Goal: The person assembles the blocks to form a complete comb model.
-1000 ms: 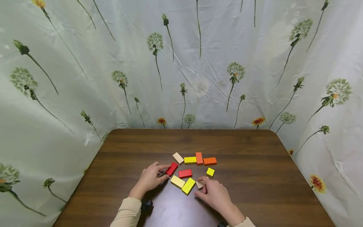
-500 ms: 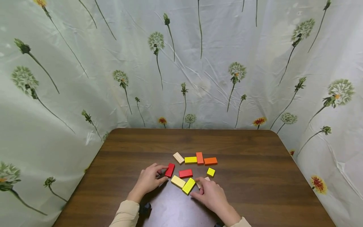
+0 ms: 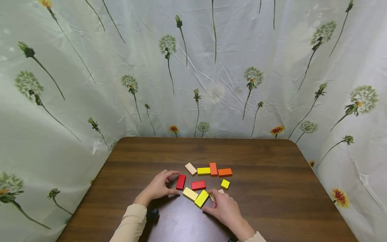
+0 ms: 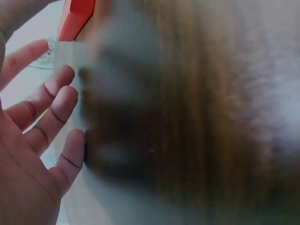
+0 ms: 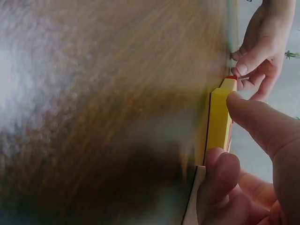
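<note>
My left hand [image 3: 158, 186] is beside a red wooden block [image 3: 180, 182], its thumb and fingers spread apart and holding nothing. In the left wrist view, that red block [image 4: 77, 18] shows at the top edge, beyond the spread fingers. My right hand [image 3: 225, 206] has thumb and forefinger at the two ends of a yellow block [image 3: 202, 199], which lies flat on the table. The right wrist view shows this pinch on the yellow block [image 5: 218, 119]. A pale wood block [image 3: 221, 191] is partly hidden under the right hand. A cream block [image 3: 190, 194] touches the yellow one.
Another red block [image 3: 198, 185] lies in the middle. Behind it are a striped wood block [image 3: 190, 169], a yellow block [image 3: 204, 171] and two orange blocks [image 3: 213, 169]. A small yellow block [image 3: 225, 184] sits to the right. A flowered curtain [image 3: 193, 67] hangs behind the brown table [image 3: 272, 208].
The left hand turned the red block more upright and shifted it slightly left, then let it go. My right hand moved left from the pale wood block to the yellow block.
</note>
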